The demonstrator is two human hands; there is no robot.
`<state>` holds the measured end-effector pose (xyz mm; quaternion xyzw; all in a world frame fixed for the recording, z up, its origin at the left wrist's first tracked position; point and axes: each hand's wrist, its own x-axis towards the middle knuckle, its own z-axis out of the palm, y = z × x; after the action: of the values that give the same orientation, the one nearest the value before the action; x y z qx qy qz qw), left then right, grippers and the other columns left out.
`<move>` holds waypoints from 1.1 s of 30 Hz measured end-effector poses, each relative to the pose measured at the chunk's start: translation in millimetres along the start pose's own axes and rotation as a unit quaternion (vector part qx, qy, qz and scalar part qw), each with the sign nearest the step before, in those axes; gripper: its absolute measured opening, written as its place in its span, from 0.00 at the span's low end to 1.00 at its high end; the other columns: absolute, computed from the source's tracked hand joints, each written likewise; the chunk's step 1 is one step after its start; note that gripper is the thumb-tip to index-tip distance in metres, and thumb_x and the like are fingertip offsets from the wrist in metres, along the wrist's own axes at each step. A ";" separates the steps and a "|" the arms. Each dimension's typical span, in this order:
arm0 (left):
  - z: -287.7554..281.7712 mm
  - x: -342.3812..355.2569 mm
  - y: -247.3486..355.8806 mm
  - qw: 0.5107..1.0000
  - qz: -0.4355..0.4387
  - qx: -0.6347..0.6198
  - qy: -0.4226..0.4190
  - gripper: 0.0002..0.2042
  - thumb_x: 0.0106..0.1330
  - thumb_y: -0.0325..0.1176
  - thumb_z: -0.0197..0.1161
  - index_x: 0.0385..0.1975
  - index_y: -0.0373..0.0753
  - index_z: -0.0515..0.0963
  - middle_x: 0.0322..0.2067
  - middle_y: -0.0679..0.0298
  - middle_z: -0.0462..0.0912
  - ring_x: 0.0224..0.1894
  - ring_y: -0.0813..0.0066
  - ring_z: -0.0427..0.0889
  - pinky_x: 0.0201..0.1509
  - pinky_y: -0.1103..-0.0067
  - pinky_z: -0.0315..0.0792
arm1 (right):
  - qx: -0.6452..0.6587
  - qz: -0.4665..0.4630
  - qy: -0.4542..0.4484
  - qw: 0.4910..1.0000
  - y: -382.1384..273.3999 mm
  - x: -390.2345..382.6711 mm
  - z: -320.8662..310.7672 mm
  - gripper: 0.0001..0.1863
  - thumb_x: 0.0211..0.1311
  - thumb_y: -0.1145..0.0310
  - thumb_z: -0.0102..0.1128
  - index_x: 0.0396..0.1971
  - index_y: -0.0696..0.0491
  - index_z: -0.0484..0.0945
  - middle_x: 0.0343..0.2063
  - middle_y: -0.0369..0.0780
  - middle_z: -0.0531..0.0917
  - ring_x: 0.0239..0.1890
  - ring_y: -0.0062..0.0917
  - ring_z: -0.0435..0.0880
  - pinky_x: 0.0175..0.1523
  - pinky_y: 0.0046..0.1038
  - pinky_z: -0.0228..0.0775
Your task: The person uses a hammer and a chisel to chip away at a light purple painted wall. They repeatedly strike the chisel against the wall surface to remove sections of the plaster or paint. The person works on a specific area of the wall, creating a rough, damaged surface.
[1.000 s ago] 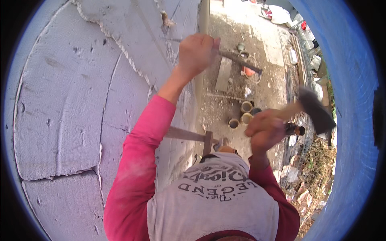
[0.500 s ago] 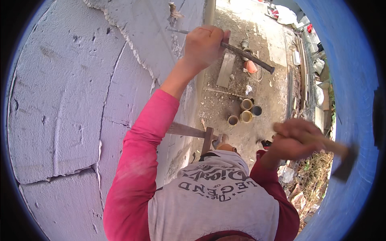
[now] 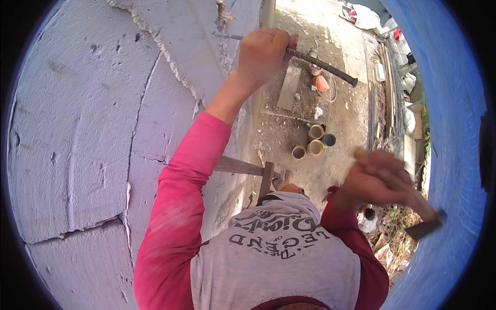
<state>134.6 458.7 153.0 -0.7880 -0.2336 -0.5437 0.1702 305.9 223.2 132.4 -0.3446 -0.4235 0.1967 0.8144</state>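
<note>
L hand [image 3: 263, 56], upper ctr, has fingers gripping chisel [image 3: 326, 67] mid-shaft, prob. so both ends are clear; R hand's [image 3: 376, 180] grip hammer [image 3: 420, 208], mid-rt.

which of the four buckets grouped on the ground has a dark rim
The dark grey bucket, furthest right of the group, on the side toward the right hand; the other three buckets have paler, yellowish-tan rims.

the dusty floor [image 3: 325, 173] carries four buckets [image 3: 315, 153], a pale board [image 3: 289, 89] and a white scrap [image 3: 318, 111].
</note>
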 end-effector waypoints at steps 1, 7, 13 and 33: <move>1.2 0.1 -0.3 1.000 -0.002 0.002 0.006 0.15 0.67 0.32 0.67 0.21 0.41 0.68 0.16 0.61 0.70 0.18 0.60 0.73 0.22 0.69 0.66 | -0.058 0.050 -0.028 0.997 29.5 -22.4 -2.7 0.23 0.80 0.57 0.44 0.26 0.55 0.75 0.15 0.36 0.75 0.14 0.18 0.72 0.18 0.23 0.64; -1.7 -8.3 -5.5 0.999 0.005 0.024 0.023 0.15 0.66 0.32 0.67 0.21 0.41 0.68 0.15 0.62 0.69 0.17 0.61 0.72 0.22 0.69 0.66 | -0.122 0.108 -0.034 0.986 28.3 -26.7 3.9 0.23 0.82 0.55 0.42 0.28 0.56 0.72 0.13 0.35 0.70 0.13 0.18 0.70 0.18 0.22 0.62; 1.6 -4.6 -8.6 1.000 -0.008 -0.009 0.026 0.15 0.66 0.32 0.67 0.21 0.40 0.68 0.16 0.61 0.70 0.18 0.58 0.72 0.22 0.67 0.66 | 0.011 -0.002 -0.016 1.000 19.9 -6.3 -10.6 0.25 0.80 0.52 0.41 0.28 0.54 0.76 0.18 0.35 0.75 0.18 0.23 0.73 0.21 0.23 0.66; 8.7 -9.9 10.5 0.999 -0.022 0.035 0.014 0.19 0.64 0.37 0.72 0.22 0.40 0.67 0.16 0.62 0.68 0.18 0.60 0.72 0.22 0.70 0.66 | -0.073 0.066 0.075 0.992 9.7 4.0 5.9 0.27 0.80 0.50 0.42 0.29 0.60 0.69 0.14 0.39 0.70 0.11 0.21 0.67 0.14 0.24 0.60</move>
<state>144.2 452.7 140.5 -0.7686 -0.2677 -0.5495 0.1886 303.1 234.6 129.9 -0.4438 -0.3513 0.1919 0.8017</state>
